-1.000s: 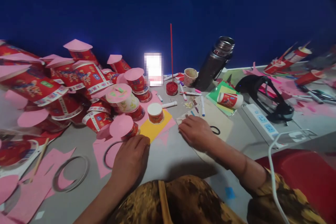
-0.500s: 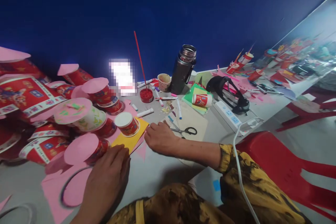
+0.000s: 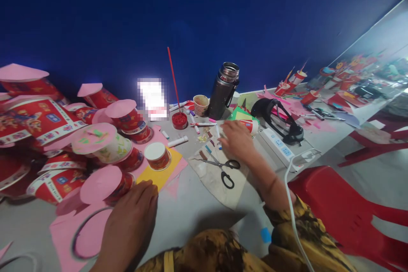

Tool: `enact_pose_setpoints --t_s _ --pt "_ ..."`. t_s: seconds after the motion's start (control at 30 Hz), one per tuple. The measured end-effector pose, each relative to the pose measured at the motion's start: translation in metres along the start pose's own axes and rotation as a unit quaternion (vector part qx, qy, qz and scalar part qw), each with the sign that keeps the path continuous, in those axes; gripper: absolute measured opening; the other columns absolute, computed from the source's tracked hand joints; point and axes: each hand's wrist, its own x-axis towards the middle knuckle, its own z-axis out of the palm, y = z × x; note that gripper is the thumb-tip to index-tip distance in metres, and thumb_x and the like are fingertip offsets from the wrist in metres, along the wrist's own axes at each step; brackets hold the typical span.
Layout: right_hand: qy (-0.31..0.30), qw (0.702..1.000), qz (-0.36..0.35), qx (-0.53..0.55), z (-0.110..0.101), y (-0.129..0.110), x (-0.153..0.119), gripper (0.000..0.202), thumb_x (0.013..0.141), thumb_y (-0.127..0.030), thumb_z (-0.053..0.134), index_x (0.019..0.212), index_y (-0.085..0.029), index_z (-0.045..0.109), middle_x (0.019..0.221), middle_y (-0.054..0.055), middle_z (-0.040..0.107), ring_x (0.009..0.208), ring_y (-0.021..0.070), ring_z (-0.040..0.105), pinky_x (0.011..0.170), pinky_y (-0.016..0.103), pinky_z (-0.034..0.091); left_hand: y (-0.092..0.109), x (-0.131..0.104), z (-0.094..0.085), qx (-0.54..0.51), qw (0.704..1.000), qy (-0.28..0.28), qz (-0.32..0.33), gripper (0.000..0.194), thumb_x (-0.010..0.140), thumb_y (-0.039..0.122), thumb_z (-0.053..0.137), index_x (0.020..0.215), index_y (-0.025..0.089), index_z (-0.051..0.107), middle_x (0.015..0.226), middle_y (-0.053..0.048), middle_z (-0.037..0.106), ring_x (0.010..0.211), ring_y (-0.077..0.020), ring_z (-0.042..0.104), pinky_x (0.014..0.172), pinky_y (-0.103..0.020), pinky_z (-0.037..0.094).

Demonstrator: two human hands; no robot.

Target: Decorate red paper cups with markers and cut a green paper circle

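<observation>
My left hand (image 3: 132, 212) lies with fingers stretched on the near left corner of a yellow paper sheet (image 3: 174, 160). On that sheet stands a red paper cup (image 3: 157, 161), its white round end upward. My right hand (image 3: 237, 141) reaches out over the table with its fingers extended, beside a white marker with a blue cap (image 3: 218, 135). Partly hidden behind this hand, a red-and-white cup (image 3: 251, 126) lies on its side by green sheets (image 3: 237, 113). Black-handled scissors (image 3: 219, 165) rest spread on a pale sheet (image 3: 235, 197), below my right hand.
Red cups with pink paper discs (image 3: 101, 183) crowd the left side. A dark flask (image 3: 219, 93), a paper cup (image 3: 201, 106) and a red pot (image 3: 179, 121) with an upright stick stand by the wall. A power strip (image 3: 276, 142) and a red chair (image 3: 331, 208) are rightward.
My right hand has moved from the yellow sheet's right edge to the right and away, uncovering the scissors. My left hand stays on the yellow sheet. The view has shifted slightly.
</observation>
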Motion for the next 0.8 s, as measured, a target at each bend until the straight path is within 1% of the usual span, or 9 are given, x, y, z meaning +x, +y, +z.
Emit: enact_pose_setpoints --t_s 0.03,0.1,0.2,0.4,0.53,0.6,0.67,0.73,0.8 --pt "0.022 0.999 0.040 -0.017 -0.001 0.019 -0.002 0.041 0.100 -0.027 0.067 0.137 -0.012 0.064 0.148 0.023 0.063 0.132 0.0401 0.051 0.107 0.053 0.043 0.000 0.000 0.000 0.002 1.000 0.000 -0.001 0.028 0.106 0.024 0.043 0.103 0.022 0.071 0.110 -0.014 0.080 0.105 -0.0322 0.076 0.092 -0.046 0.060" --pt "0.016 0.996 0.080 -0.042 0.000 0.051 -0.006 0.054 0.097 -0.022 0.068 0.148 -0.012 0.056 0.156 0.021 0.058 0.139 0.0414 0.046 0.109 0.053 0.041 0.001 0.001 0.001 0.000 1.000 -0.004 -0.012 0.029 0.105 0.025 0.044 0.100 0.023 0.072 0.108 -0.013 0.081 0.101 -0.0310 0.077 0.089 -0.045 0.060" --pt "-0.008 0.993 0.106 -0.047 0.005 0.079 -0.011 0.052 0.099 -0.025 0.066 0.149 -0.012 0.057 0.148 0.021 0.065 0.133 0.0399 0.050 0.107 0.049 0.039 0.004 0.003 -0.001 -0.007 0.999 -0.013 -0.043 0.031 0.106 0.027 0.043 0.100 0.021 0.073 0.109 -0.014 0.081 0.098 -0.0307 0.077 0.088 -0.045 0.060" --pt "0.001 0.987 0.160 0.001 0.008 0.096 -0.017 0.052 0.092 -0.031 0.073 0.141 -0.014 0.064 0.136 0.024 0.067 0.126 0.0419 0.052 0.102 0.049 0.039 0.009 0.006 -0.005 0.004 0.998 -0.028 -0.063 0.040 0.108 0.030 0.039 0.103 0.017 0.076 0.111 -0.015 0.081 0.097 -0.0309 0.077 0.087 -0.044 0.059" --pt "0.032 0.976 0.183 0.110 0.003 0.101 -0.016 0.046 0.084 -0.038 0.080 0.124 -0.016 0.072 0.128 0.022 0.069 0.127 0.0441 0.052 0.106 0.055 0.038 0.009 0.008 -0.006 0.011 0.997 -0.028 -0.067 0.042 0.108 0.031 0.037 0.102 0.017 0.077 0.110 -0.014 0.081 0.096 -0.0295 0.077 0.086 -0.042 0.058" --pt "0.064 0.950 0.191 0.238 0.001 0.099 -0.014 0.057 0.079 -0.048 0.082 0.126 -0.018 0.069 0.128 0.019 0.070 0.123 0.0409 0.057 0.105 0.054 0.043 0.008 0.008 -0.006 0.008 0.997 -0.030 -0.064 0.042 0.108 0.032 0.038 0.102 0.018 0.077 0.111 -0.014 0.081 0.095 -0.0283 0.077 0.085 -0.041 0.058" --pt "0.085 0.901 0.190 0.380 0.001 0.093 -0.010 0.067 0.080 -0.060 0.078 0.131 -0.019 0.065 0.124 0.015 0.071 0.112 0.0343 0.065 0.097 0.048 0.050 0.007 0.007 -0.004 0.003 0.998 -0.028 -0.063 0.041 0.107 0.034 0.039 0.102 0.018 0.077 0.111 -0.014 0.081 0.095 -0.0280 0.077 0.086 -0.040 0.058" --pt "0.079 0.851 0.183 0.487 0.002 0.081 -0.007 0.068 0.084 -0.071 0.070 0.130 -0.020 0.064 0.112 0.011 0.074 0.095 0.0280 0.069 0.083 0.042 0.056 0.006 0.006 -0.002 -0.005 0.997 -0.024 -0.069 0.041 0.107 0.034 0.040 0.103 0.018 0.077 0.112 -0.015 0.080 0.096 -0.0289 0.077 0.086 -0.041 0.058" --pt "0.057 0.809 0.174 0.558 0.005 0.067 -0.005 0.068 0.083 -0.077 0.069 0.121 -0.020 0.067 0.098 0.008 0.075 0.080 0.0243 0.069 0.070 0.037 0.056 0.006 0.004 0.000 -0.012 0.997 -0.025 -0.076 0.041 0.107 0.035 0.040 0.103 0.017 0.077 0.113 -0.015 0.080 0.096 -0.0299 0.077 0.086 -0.042 0.058"
